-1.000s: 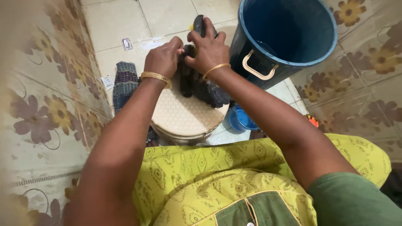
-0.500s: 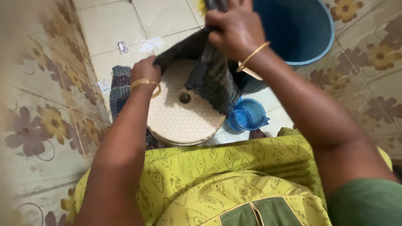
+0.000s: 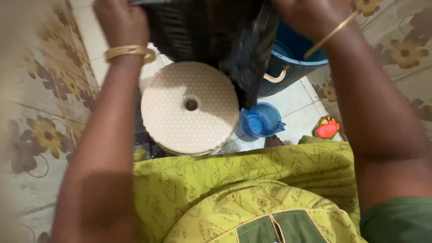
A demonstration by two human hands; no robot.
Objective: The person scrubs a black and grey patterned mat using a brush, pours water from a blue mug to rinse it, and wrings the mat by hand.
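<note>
Both my hands hold up a dark wet cloth [image 3: 211, 36] above a round cream stool [image 3: 189, 108] with a hole in its middle. My left hand [image 3: 120, 20], with gold bangles at the wrist, grips the cloth's left top edge. My right hand [image 3: 310, 15], also with a bangle, grips the right top edge near the top of the view. The cloth hangs spread between them, its lower corner dangling over the stool's right rim. Part of both hands is cut off by the frame's top edge.
A large blue bucket [image 3: 288, 63] with a tan handle stands behind the cloth at right. A small blue mug [image 3: 261, 120] with water sits on the tiled floor beside the stool. A red and green object [image 3: 327, 128] lies further right. Flowered wall tiles flank both sides.
The cloth lay bunched on the stool under both hands. Both hands lifted it clear and spread it high, baring the stool top. The view tilted, bringing the mug and red object into sight.
</note>
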